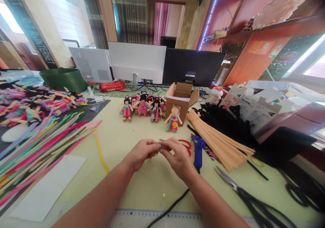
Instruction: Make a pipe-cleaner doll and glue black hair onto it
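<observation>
Left hand (143, 152) and right hand (177, 154) meet, apparently pinching a green piece (161, 147).

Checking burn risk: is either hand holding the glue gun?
No, the blue glue gun rests on the table; the left hand and right hand pinch a small green piece.

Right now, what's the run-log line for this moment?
left hand: pinching green piece | right hand: pinching green piece | ahead: doll before box | right side: glue gun
</observation>
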`<move>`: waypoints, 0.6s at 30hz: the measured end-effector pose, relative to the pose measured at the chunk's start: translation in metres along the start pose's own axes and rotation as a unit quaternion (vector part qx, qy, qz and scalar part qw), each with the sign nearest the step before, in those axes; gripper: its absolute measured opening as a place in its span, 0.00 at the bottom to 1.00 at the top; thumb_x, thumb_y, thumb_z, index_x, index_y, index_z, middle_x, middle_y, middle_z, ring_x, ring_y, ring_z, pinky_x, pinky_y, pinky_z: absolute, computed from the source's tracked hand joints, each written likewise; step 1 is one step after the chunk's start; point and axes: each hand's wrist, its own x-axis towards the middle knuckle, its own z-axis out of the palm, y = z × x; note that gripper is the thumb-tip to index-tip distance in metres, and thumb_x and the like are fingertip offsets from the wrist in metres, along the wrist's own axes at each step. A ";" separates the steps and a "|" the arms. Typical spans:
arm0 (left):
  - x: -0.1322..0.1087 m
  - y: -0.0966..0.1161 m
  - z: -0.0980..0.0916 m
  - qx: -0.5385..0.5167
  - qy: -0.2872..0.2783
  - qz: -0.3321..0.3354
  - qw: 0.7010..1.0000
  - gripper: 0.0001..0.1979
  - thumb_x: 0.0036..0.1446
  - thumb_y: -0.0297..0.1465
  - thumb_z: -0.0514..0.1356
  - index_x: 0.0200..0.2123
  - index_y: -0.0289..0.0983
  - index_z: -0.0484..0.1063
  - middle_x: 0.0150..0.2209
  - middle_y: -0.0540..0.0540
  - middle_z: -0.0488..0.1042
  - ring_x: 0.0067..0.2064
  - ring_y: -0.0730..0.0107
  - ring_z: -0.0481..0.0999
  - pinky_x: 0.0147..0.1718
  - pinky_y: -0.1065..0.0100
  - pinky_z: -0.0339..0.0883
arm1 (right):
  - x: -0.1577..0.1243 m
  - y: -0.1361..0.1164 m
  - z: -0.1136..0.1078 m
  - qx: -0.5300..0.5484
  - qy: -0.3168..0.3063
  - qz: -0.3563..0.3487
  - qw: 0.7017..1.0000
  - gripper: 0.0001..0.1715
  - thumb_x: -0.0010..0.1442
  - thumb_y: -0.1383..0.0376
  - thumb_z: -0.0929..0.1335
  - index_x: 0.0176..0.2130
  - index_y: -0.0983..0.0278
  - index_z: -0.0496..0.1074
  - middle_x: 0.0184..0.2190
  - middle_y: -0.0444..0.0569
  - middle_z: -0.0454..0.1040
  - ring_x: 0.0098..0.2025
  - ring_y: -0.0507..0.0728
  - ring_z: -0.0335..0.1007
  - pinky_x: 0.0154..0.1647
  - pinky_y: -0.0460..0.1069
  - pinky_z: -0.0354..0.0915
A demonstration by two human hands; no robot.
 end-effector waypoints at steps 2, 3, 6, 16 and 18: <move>0.000 0.000 0.001 0.001 0.006 0.004 1.000 0.15 0.43 0.40 0.69 0.24 0.34 0.71 0.18 0.54 0.63 0.21 0.80 0.56 0.24 0.71 0.45 | 0.000 -0.001 0.000 -0.009 -0.001 0.000 1.000 0.11 0.57 0.70 0.70 0.41 0.59 0.76 0.30 0.45 0.69 0.33 0.53 0.67 0.36 0.48 0.64; 0.000 0.000 0.001 0.001 0.009 0.007 1.000 0.15 0.43 0.39 0.69 0.24 0.34 0.71 0.19 0.54 0.63 0.22 0.80 0.56 0.24 0.71 0.46 | 0.000 -0.001 0.000 -0.013 -0.001 -0.001 1.000 0.10 0.57 0.70 0.70 0.40 0.60 0.76 0.30 0.45 0.69 0.33 0.53 0.67 0.36 0.48 0.64; -0.002 0.000 0.002 0.000 0.011 0.014 1.000 0.15 0.43 0.39 0.69 0.24 0.34 0.71 0.19 0.54 0.63 0.22 0.80 0.57 0.24 0.72 0.47 | 0.000 -0.003 -0.001 -0.025 0.000 -0.010 1.000 0.09 0.57 0.70 0.69 0.39 0.60 0.75 0.30 0.45 0.69 0.34 0.54 0.67 0.36 0.48 0.64; -0.001 0.001 0.000 -0.019 -0.003 0.006 1.000 0.17 0.46 0.43 0.67 0.27 0.34 0.74 0.23 0.51 0.69 0.23 0.79 0.60 0.24 0.72 0.49 | 0.001 -0.003 -0.004 -0.059 0.024 -0.011 0.998 0.07 0.58 0.68 0.69 0.39 0.60 0.75 0.30 0.46 0.70 0.33 0.54 0.68 0.37 0.48 0.65; -0.001 0.002 0.000 -0.013 0.003 0.018 1.000 0.15 0.45 0.40 0.68 0.27 0.34 0.74 0.21 0.52 0.66 0.22 0.80 0.59 0.24 0.72 0.48 | 0.001 -0.003 -0.003 -0.065 0.018 -0.020 0.998 0.07 0.59 0.68 0.69 0.39 0.60 0.75 0.30 0.46 0.70 0.34 0.54 0.68 0.37 0.48 0.65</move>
